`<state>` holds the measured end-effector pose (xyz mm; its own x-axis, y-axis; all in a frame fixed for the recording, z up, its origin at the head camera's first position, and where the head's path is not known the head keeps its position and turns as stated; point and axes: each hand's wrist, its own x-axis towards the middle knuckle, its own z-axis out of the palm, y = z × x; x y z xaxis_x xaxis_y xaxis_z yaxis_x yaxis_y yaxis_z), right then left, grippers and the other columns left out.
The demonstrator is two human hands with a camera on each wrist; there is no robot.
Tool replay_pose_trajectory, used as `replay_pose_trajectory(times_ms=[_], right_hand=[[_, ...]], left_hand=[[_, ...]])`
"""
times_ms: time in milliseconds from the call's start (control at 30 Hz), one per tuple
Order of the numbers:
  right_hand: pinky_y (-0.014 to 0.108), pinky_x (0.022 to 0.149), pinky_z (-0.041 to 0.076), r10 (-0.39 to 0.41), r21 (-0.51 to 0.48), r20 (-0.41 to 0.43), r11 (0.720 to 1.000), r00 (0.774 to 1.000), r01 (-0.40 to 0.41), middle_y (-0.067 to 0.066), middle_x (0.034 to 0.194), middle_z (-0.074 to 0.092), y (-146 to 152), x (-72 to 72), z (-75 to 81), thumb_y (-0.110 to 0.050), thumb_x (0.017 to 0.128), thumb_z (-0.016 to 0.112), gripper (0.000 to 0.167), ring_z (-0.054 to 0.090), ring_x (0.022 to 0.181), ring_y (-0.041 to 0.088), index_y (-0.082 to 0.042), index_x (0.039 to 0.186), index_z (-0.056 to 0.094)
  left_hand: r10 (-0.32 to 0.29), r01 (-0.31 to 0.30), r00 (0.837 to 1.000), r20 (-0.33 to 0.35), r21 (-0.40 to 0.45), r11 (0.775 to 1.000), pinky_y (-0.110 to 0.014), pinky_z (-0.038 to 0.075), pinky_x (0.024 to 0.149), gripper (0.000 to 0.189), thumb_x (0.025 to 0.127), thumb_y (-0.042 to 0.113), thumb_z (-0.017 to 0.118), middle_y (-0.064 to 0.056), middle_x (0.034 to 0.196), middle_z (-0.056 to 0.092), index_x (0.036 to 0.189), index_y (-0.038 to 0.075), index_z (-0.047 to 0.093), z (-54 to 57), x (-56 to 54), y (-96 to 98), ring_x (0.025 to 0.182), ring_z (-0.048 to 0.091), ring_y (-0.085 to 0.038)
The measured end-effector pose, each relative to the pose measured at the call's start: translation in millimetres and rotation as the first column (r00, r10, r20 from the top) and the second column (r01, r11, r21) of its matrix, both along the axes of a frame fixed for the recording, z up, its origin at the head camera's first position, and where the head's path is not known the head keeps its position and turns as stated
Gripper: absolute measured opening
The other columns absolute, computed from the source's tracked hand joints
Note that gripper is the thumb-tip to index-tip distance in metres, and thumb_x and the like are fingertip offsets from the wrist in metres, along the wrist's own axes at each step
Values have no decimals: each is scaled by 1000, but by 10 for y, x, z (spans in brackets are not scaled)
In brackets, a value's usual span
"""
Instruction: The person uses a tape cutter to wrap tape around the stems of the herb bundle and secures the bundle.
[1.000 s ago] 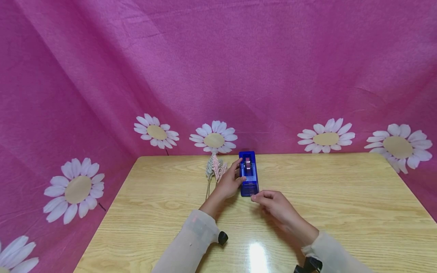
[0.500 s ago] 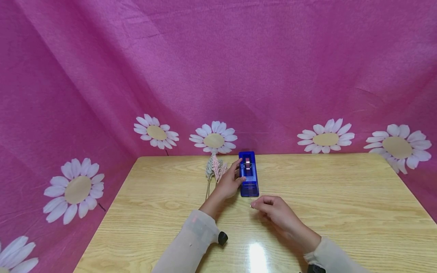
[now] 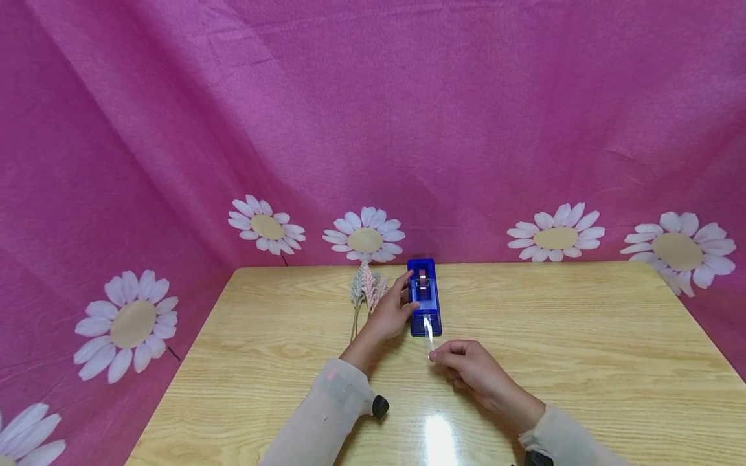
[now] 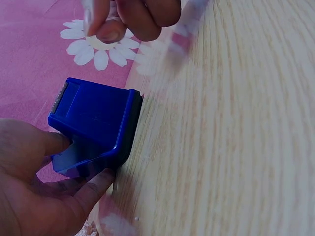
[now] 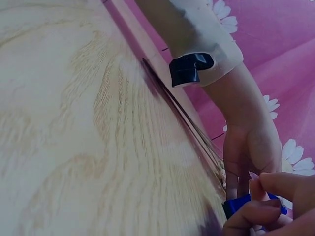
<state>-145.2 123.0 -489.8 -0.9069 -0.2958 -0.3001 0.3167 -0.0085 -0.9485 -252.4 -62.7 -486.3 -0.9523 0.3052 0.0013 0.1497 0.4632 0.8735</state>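
Observation:
A blue tape dispenser [image 3: 432, 303] with a small tape roll [image 3: 423, 277] inside stands upright near the table's far edge. My left hand [image 3: 392, 314] grips it from the left side; thumb and fingers wrap its end in the left wrist view, where the toothed metal cutter [image 4: 59, 98] shows. Between thumb and forefinger, my right hand [image 3: 474, 370] pinches the end of a clear tape strip [image 3: 429, 333]. That strip runs from the dispenser's front toward me. In the right wrist view, the right hand's curled fingers [image 5: 290, 189] partly cover the dispenser.
Dried flower stems [image 3: 368, 285], pale grey-green and pink, lie on the table just left of the dispenser, partly behind the left hand. A pink daisy-printed cloth [image 3: 466, 129] hangs behind the wooden table [image 3: 553, 323].
My right hand has drawn back toward me from the dispenser's front edge, pulling out a short length of tape. The left hand and the dispenser have stayed in place.

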Motion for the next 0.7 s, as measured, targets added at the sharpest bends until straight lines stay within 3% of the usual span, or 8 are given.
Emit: replay_pose_trajectory(times_ms=[700], right_hand=[[18,47,29,57,3,-12,998,998,-57,-3,73,57,36,-25,-40,-9,99,65,18,37,56,6,7,102,72]], left_hand=[[7,-7,1000,11,-1,1000,-48,41,116,67,106,10,57,-15,161,42,164,25,28,-14,-7,5,141,49,-34]])
